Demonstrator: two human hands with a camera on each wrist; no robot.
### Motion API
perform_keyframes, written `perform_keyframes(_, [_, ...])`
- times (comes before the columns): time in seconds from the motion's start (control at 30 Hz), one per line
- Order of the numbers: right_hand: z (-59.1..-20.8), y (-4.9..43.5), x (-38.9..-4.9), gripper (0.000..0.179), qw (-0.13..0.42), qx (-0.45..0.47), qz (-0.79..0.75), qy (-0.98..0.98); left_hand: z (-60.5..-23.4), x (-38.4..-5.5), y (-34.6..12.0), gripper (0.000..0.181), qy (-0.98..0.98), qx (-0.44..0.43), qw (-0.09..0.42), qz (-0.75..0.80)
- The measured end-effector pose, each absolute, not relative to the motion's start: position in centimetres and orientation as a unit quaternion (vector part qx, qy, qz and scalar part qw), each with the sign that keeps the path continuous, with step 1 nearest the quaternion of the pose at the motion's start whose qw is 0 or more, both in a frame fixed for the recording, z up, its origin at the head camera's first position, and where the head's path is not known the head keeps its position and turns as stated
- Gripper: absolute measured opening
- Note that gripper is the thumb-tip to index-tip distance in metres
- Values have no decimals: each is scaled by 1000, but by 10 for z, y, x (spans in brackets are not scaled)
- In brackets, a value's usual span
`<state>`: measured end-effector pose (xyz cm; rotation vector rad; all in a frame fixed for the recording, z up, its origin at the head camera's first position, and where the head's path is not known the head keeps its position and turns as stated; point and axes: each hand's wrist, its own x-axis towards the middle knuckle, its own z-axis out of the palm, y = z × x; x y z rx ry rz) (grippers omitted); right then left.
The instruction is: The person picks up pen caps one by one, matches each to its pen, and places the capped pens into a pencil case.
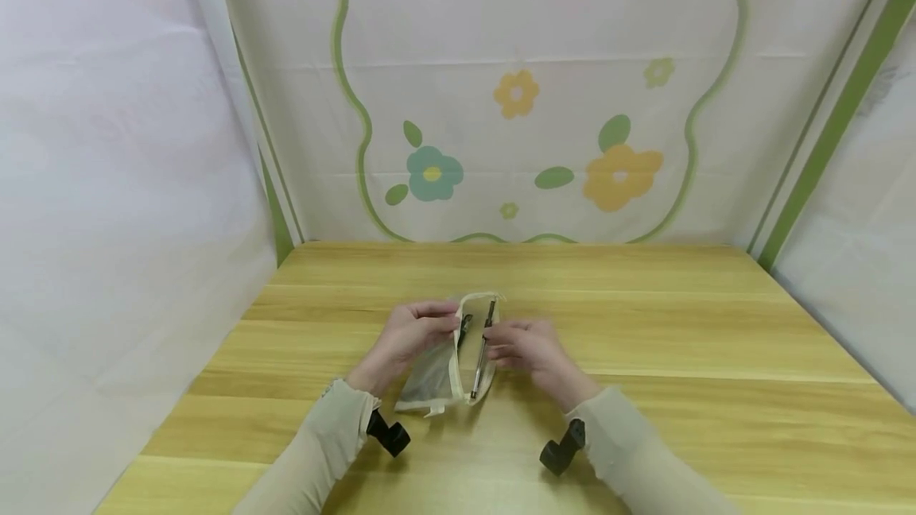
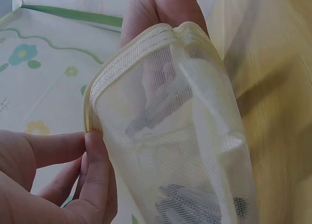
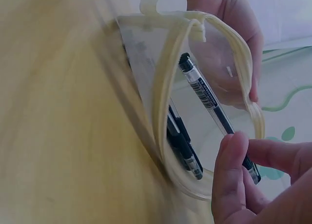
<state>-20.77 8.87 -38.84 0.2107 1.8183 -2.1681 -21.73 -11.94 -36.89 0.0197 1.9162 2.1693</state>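
Note:
A translucent mesh zipper pouch (image 1: 429, 376) with cream edging stands open over the table, its mouth turned to the right. My left hand (image 1: 418, 332) pinches the zipper edge of that mouth between thumb and fingers. With thumb and fingertips my right hand (image 1: 529, 348) holds a clear-barrelled pen (image 3: 207, 94) with black ends, lying across the pouch's opening. Deeper inside, other black pens (image 3: 183, 143) lie together, blurred by the mesh in the left wrist view.
The wood-grain table (image 1: 680, 324) runs back to a white cloth wall (image 1: 472, 38) printed with flowers. White cloth sides (image 1: 107, 221) stand to the left and right. Black wrist-camera mounts (image 1: 390, 433) sit at both cuffs.

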Motion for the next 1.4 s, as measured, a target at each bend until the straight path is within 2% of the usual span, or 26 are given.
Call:
perform_keyframes(0.43, [-399, 80, -205, 31, 141, 85, -769, 618, -370, -216, -116, 31, 651, 7, 118, 750])
perform_keyframes(0.83, [-398, 81, -206, 36, 156, 50, -780, 603, -370, -215, -116, 32, 653, 1, 121, 747])
perform_keyframes(1.4, [-385, 94, -214, 35, 107, 99, -800, 581, -369, -214, -116, 33, 653, 5, 125, 747])
